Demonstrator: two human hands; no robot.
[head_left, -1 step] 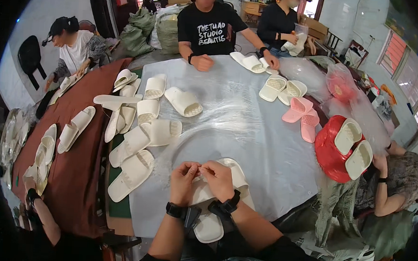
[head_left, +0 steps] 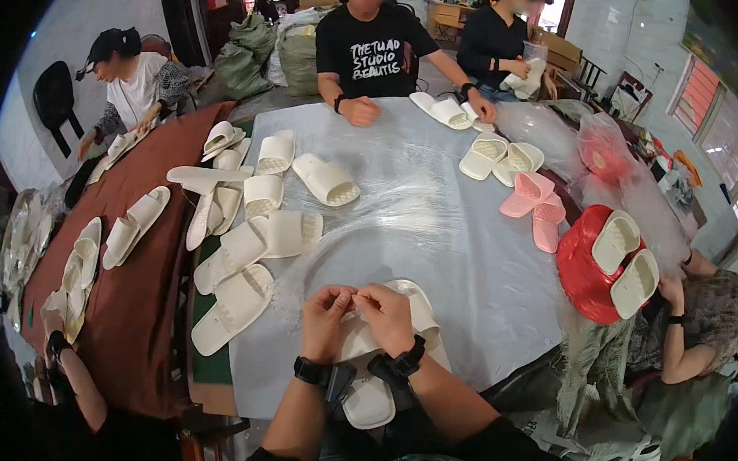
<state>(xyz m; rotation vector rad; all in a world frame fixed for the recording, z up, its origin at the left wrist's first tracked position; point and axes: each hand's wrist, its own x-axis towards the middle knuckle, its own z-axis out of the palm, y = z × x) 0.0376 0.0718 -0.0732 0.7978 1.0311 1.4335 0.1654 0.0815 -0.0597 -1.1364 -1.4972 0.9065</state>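
My left hand [head_left: 325, 321] and my right hand [head_left: 387, 320] meet near the front of the table, thumbs and fingertips pinched together. Whatever lies between the fingertips is too small to make out. Under them is a pair of off-white slide slippers: one slipper [head_left: 369, 404] reaches toward me below my wrists, partly covered by my hands, and the other slipper [head_left: 422, 308] shows beyond my right hand. Past my hands, a spread of thin clear plastic strands [head_left: 408, 208] lies on the grey cloth [head_left: 482, 322].
Several white slippers [head_left: 242, 303] are heaped to the left. Pink slippers [head_left: 532, 208] lie at right, beside a red bundle [head_left: 583, 260] bearing two white slippers. A brown-covered table [head_left: 153, 302] adjoins on the left. Co-workers sit around; one across has a hand [head_left: 481, 107] on slippers.
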